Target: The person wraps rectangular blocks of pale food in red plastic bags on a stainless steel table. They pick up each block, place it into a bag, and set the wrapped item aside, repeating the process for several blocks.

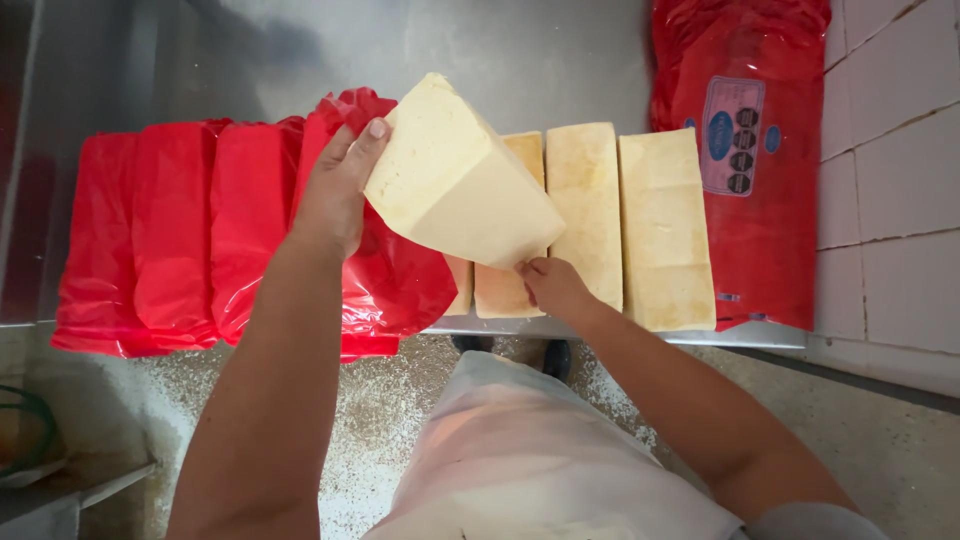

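A long pale yellow cheese block (455, 180) is lifted and tilted above the steel counter (500, 50). My left hand (335, 190) grips its far end, fingers over the top edge. My right hand (552, 285) holds the near lower corner. Under the block, a loose red plastic wrapper (395, 270) lies crumpled. Three unwrapped cheese blocks (625, 225) lie side by side on the counter to the right, the leftmost partly hidden by the held block.
Three blocks still in red plastic (170, 235) lie in a row at the left. Another red wrapped package with a blue label (745, 150) lies at the right, beside a white tiled wall (890, 180). A speckled floor (370, 420) shows below the counter edge.
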